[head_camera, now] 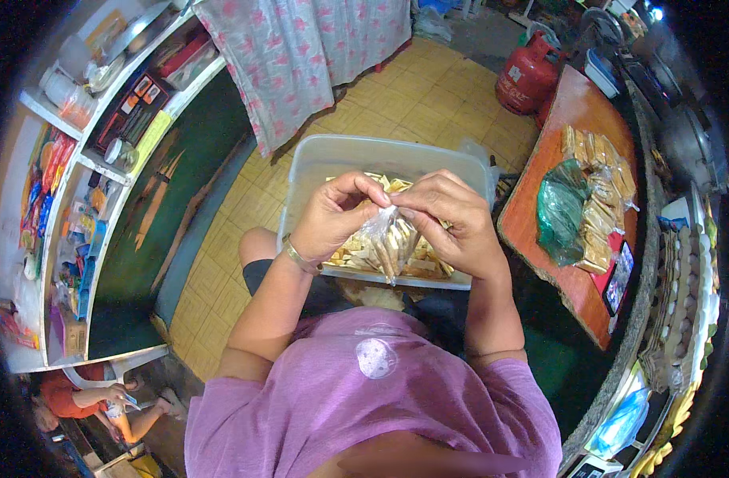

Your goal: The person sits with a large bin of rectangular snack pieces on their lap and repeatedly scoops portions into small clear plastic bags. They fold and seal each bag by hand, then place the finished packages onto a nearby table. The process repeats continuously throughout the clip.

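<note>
Between my two hands hangs a small clear plastic bag with stick-shaped pale-brown snack pieces inside. My left hand pinches the gathered neck of the bag between thumb and fingers. From the other side, my right hand grips the same twisted neck, the fingertips of both hands almost touching. Below the bag stands a large translucent plastic tub, holding many loose pieces of the same snack. The bag hides part of the tub's contents.
On the right, a reddish wooden table bears several filled bags, a green plastic bag and a phone. A red gas cylinder stands beyond it. Shelves line the left; a seated person is at lower left. Egg trays are far right.
</note>
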{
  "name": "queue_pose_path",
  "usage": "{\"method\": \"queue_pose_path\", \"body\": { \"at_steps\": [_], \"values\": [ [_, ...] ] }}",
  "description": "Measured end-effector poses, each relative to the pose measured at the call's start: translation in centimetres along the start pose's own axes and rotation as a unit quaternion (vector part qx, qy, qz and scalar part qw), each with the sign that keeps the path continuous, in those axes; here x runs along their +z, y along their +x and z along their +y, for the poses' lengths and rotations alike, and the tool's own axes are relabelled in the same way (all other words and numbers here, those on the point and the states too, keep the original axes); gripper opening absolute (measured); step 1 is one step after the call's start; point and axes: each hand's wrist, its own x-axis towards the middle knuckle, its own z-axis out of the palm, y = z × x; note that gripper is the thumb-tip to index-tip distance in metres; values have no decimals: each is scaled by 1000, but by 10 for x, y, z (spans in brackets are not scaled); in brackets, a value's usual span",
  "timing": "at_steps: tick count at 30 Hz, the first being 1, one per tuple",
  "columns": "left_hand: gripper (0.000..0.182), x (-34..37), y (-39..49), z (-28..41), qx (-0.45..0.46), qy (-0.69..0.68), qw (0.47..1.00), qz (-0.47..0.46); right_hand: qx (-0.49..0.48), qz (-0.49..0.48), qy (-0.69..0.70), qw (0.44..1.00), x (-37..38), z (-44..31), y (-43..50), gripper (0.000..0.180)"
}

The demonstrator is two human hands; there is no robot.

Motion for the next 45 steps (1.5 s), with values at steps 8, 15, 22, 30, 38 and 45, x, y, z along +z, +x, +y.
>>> {"method": "queue_pose_path", "body": {
  "at_steps": [8,15,22,30,38,45],
  "values": [
    [16,2,2,0,-76,42,996,1,-37,-49,12,998,-11,0,-1,17],
    [18,4,1,-7,-119,44,992,-1,-39,-20,62,997,-9,14,-13,13],
    [20,7,11,-23,-115,-15,993,-4,-16,18,-61,998,-2,17,-23,15],
    [37,31,25,-12,-153,-74,985,25,-47,50,-196,978,-10,19,-31,15],
    [35,30,20,-16,-139,-19,990,27,-51,38,-241,968,-3,19,-30,17],
    [24,21,11,-24,-135,-1,990,43,-49,-2,-235,971,5,16,-24,18]
  ]
}}
